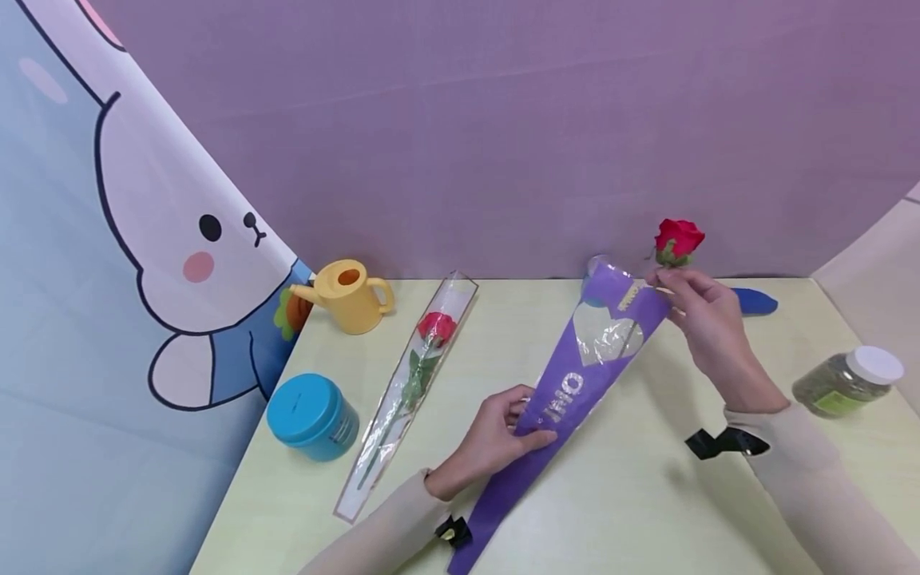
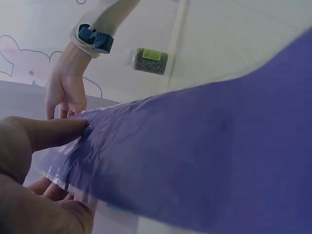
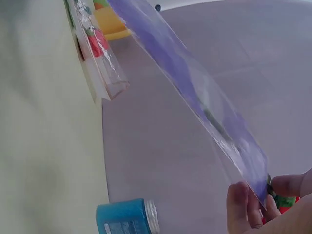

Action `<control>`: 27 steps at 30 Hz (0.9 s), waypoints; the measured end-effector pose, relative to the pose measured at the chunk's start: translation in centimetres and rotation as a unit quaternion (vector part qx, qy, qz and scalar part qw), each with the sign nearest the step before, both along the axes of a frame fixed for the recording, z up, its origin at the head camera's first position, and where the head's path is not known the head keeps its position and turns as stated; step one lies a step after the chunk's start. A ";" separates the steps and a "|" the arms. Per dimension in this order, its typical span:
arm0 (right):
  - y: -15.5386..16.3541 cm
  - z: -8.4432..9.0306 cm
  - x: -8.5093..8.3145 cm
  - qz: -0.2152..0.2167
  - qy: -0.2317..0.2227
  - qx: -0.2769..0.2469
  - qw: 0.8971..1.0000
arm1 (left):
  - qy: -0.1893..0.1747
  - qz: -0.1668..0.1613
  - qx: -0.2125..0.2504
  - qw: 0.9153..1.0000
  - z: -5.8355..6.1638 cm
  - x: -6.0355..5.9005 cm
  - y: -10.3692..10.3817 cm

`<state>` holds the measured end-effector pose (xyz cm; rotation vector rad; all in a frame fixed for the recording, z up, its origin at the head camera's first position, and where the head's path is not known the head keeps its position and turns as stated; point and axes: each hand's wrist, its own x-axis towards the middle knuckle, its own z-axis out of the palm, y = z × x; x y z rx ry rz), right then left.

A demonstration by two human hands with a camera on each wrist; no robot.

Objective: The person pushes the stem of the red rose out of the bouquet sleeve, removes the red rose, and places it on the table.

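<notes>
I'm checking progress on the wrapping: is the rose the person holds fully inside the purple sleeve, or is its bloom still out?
Still out. The rose bloom shows above the purple sleeve mouth, where the right hand pinches.

Long beige sleeves on both arms, a black strap at each wrist

The light was bright, soft and even, and my arms threw only faint shadows on the pale green table. The head view bowed at its edges. Glare sat on the clear window of the purple plastic flower sleeve. My left wrist view was blurred, my fingers dark and out of focus.
</notes>
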<state>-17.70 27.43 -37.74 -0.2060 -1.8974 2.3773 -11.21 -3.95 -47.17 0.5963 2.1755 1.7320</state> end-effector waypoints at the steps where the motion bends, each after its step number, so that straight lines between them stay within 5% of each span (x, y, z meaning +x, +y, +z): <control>1: 0.2 0.1 0.0 -0.003 0.004 0.001 1.000 | 0.003 -0.002 -0.004 1.000 -0.1 0.0 -0.1; 15: 3.8 1.3 -1.1 -0.012 0.083 -0.117 0.990 | 0.018 -0.011 -0.057 0.998 -0.7 -0.1 -2.4; 20: 5.7 2.6 -1.4 -0.047 0.086 -0.095 0.991 | 0.031 -0.008 -0.076 0.997 -1.0 -0.5 -3.6; 27: 9.1 5.1 -1.9 -0.122 0.127 -0.105 0.979 | 0.033 -0.007 -0.093 0.995 -1.5 -0.6 -5.4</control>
